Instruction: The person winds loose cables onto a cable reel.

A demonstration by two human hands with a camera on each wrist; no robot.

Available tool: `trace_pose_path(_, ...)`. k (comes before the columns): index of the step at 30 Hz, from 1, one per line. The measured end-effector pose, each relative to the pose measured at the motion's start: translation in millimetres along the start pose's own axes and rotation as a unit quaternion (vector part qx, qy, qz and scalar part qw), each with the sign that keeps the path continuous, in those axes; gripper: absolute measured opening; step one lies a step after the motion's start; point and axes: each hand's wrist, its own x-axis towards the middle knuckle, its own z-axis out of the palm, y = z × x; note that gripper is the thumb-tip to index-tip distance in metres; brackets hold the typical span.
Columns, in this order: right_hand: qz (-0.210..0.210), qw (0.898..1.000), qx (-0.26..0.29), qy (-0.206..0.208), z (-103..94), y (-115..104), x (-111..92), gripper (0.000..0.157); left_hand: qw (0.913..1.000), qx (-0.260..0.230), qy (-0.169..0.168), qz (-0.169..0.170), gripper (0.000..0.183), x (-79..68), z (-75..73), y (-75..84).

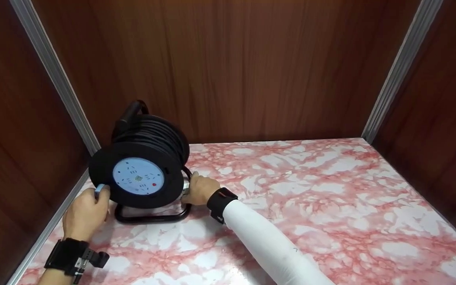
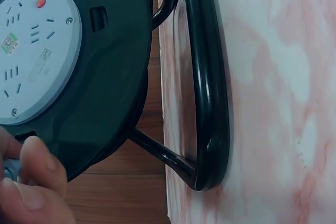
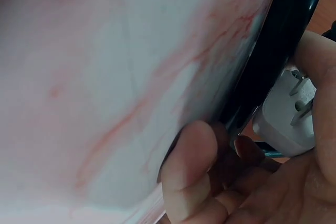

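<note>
A black cable reel (image 1: 105,166) stands on the table at the left, black cable (image 1: 152,130) wound between its discs. Its front disc carries a pale blue socket panel (image 1: 137,176) with a red button. My left hand (image 1: 85,213) pinches a small blue-grey knob (image 1: 100,189) at the disc's lower left rim. On the reel's right side, my right hand (image 1: 202,190) has its fingers curled round the tubular stand (image 1: 152,219). In the right wrist view a white plug (image 3: 286,116) with metal pins sits between that hand and the stand (image 3: 268,51).
The table (image 1: 311,206) has a red and white marbled top. Brown wood-grain panels (image 1: 251,71) wall in the back and both sides, joined by grey metal corner strips (image 1: 398,67). The reel stands close to the left wall (image 1: 14,138), its carrying handle (image 1: 131,113) on top.
</note>
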Motion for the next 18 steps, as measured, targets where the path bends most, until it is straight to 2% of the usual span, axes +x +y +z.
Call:
trace_pose_path(6, -0.005, 0.999, -0.030, -0.031, 1.2, -1, 0, 0.069, 0.9985, -0.044, 0.017, -0.025, 0.060, 0.4, -2.9, 8.0)
trace_pose_path(9, -0.015, 0.998, -0.049, -0.039, 1.9, -2, -1, 0.066, 0.9963, -0.071, 0.036, -0.032, 0.061, 3.6, -6.5, 15.1)
trace_pose_path(14, -0.027, 0.996, -0.067, -0.048, 2.1, -3, -2, 0.066, 0.9914, -0.104, 0.069, -0.040, 0.061, 9.1, -12.1, 34.5)
trace_pose_path(18, -0.033, 0.995, -0.071, -0.055, 1.4, -2, 0, 0.064, 0.9865, -0.125, 0.102, -0.030, 0.061, 12.7, -13.2, 53.1)
